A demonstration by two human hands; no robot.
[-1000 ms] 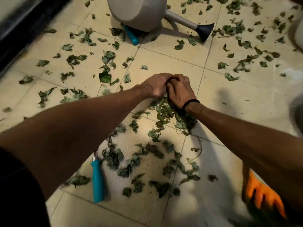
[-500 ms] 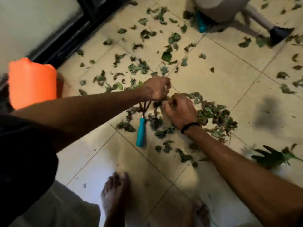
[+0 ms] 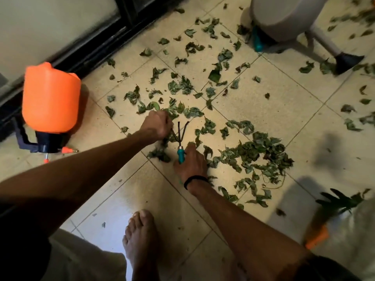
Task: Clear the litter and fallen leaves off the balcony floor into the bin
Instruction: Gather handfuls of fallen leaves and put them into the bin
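Green fallen leaves lie all over the tiled balcony floor, heaped thickest in a pile right of centre. A small hand rake with black prongs and a teal handle lies among them. My right hand rests over the teal handle, fingers curled on it. My left hand is closed just left of the prongs, with leaves under and around its fingers. No bin shows in the view.
An orange pressure sprayer lies on its side at the left by the black door frame. A grey watering can stands at the top right, a teal tool beside it. My bare foot is planted below the hands.
The view has swung left, bringing the sprayer and my foot into sight. My hands have drawn apart; the right one now covers the rake handle and the left sits by the prongs.
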